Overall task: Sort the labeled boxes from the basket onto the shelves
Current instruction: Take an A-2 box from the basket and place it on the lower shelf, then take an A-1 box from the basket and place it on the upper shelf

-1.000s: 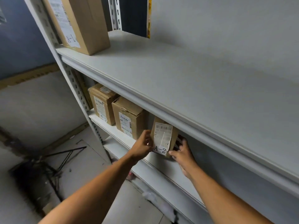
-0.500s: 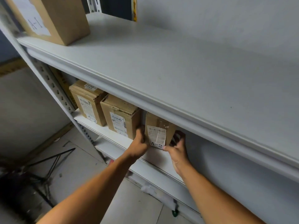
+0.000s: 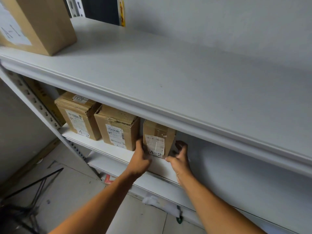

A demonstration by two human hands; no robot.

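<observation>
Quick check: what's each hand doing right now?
Left hand: closed on the left side of the A-2 box.
Right hand: gripping its right side.

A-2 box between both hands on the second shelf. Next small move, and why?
Probably let go and pull both hands back. The box looks seated on the shelf, upright beside two other A-2 boxes, label out; left hand and right hand flank it.

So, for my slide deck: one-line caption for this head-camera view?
Both hands, left and right, set a third A-2 box on the lower shelf.
</observation>
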